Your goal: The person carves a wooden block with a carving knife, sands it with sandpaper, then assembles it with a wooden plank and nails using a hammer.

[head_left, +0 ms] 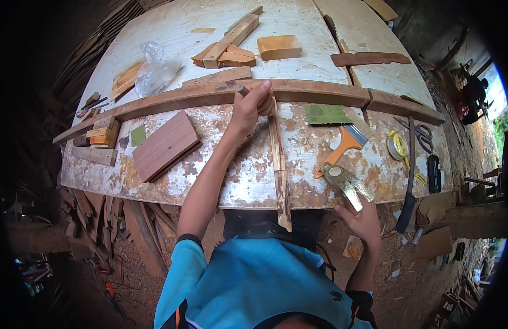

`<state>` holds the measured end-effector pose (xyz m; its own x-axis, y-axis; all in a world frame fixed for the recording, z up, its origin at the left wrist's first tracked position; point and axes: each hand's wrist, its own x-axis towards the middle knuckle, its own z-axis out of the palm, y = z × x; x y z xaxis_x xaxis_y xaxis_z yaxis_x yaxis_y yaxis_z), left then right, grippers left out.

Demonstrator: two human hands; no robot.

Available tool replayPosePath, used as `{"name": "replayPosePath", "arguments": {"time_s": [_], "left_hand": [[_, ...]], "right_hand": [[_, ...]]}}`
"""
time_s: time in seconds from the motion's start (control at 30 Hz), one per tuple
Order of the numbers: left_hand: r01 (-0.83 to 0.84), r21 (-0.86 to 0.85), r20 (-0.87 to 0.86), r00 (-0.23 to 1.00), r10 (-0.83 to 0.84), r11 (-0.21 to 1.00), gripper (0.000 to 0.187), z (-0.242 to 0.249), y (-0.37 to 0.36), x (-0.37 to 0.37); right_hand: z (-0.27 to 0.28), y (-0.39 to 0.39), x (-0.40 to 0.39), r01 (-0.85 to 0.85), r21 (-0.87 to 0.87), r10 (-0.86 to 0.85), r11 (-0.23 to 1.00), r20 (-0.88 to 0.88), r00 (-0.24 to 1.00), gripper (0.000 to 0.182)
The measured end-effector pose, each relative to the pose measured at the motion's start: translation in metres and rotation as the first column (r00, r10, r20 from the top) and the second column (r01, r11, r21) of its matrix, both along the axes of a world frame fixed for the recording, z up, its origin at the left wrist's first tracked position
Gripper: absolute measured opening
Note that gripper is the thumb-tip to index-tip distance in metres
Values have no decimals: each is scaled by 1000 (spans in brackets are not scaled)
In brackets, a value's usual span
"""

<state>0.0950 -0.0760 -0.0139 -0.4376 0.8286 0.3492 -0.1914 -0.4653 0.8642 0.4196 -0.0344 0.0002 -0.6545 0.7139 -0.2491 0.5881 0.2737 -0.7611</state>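
Note:
My left hand [252, 109] is closed in a fist at the long wooden beam [314, 93]. A short grey-brown round-ended rod [242, 90] sticks out of its top; the rest is hidden by the fingers. Beneath that hand a narrow, rough wooden strip [277, 148] runs toward me past the bench's front edge. At the front edge, my right hand [362, 221] is closed around a claw hammer, its worn metal head [344, 183] facing up. The handle is mostly hidden. Just beyond the hammer lies an orange-handled brush [341, 147].
On the worn white bench [237, 181] lie a reddish wood block [166, 145], green sandpaper [326, 114], a yellow tape measure [397, 145], scissors [425, 137] and a black-ended bar [410, 181]. Beyond the beam are wood pieces [278, 47], a plastic bag [154, 68] and a saw blade [330, 26].

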Motion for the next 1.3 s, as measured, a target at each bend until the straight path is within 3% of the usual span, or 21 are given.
{"name": "replayPosePath", "arguments": {"time_s": [0.03, 0.13, 0.27, 0.4, 0.47, 0.57, 0.67, 0.7, 0.8, 0.83, 0.87, 0.93, 1.03, 1.13, 1.27, 1.3], "left_hand": [[-23, -1, -22, 999, 23, 1000, 40, 1, 2, 2], [-33, -77, -138, 990, 22, 996, 41, 8, 4, 7], [-62, -153, -200, 979, 30, 986, 42, 15, 9, 10], [-193, -145, -561, 824, 80, 970, 44, 14, 16, 19], [-202, -73, -656, 748, 105, 977, 42, 18, 20, 23], [-175, -265, -518, 855, 12, 948, 44, 27, 14, 23], [-91, -275, -423, 906, -35, 957, 44, 20, 10, 15], [-113, -215, -494, 869, -9, 970, 44, 17, 10, 15], [-123, -86, -712, 702, 25, 989, 44, 14, 0, 26], [-74, -49, -756, 655, 12, 996, 42, 9, -1, 28], [-61, 8, -784, 619, 44, 998, 40, 4, -3, 32], [-99, 84, -799, 588, 127, 992, 38, 3, -3, 39], [-102, 197, -761, 612, 217, 975, 36, -7, -2, 39], [-93, 210, -779, 586, 224, 973, 35, -8, -4, 35], [-50, 207, -807, 555, 200, 977, 36, -4, -5, 36], [-57, 214, -817, 537, 210, 975, 35, -5, -6, 36]], "right_hand": [[0, 0, 0, -4, -22, 4, 1000, 4, 1000, 50], [-6, 0, 2, -78, 150, 89, 986, -64, 994, 47], [-12, 0, 6, -60, 65, 63, 996, -54, 996, 35], [-8, -2, 1, -93, 177, 111, 980, -92, 990, 26], [-11, 0, 2, -121, 178, 140, 977, -95, 986, 25], [-4, -3, -2, -99, 191, 121, 977, -110, 986, 25], [-5, -4, 0, -59, 114, 67, 992, -70, 995, 29], [-6, -3, 1, -39, 70, 42, 997, -48, 998, 33], [2, -6, 8, -71, 272, 106, 960, -116, 988, 35], [9, -1, 12, -170, 243, 192, 955, -69, 979, 35], [25, 0, 11, -202, 344, 239, 917, -70, 968, 31], [64, -9, 8, -239, 516, 317, 823, -67, 946, 26], [104, -5, -9, -436, 711, 554, 552, 78, 829, 32], [101, 14, -35, -610, 643, 657, 463, 213, 723, 37], [85, 25, -54, -614, 570, 608, 547, 234, 759, 40], [89, 25, -55, -643, 566, 660, 516, 216, 720, 39]]}}
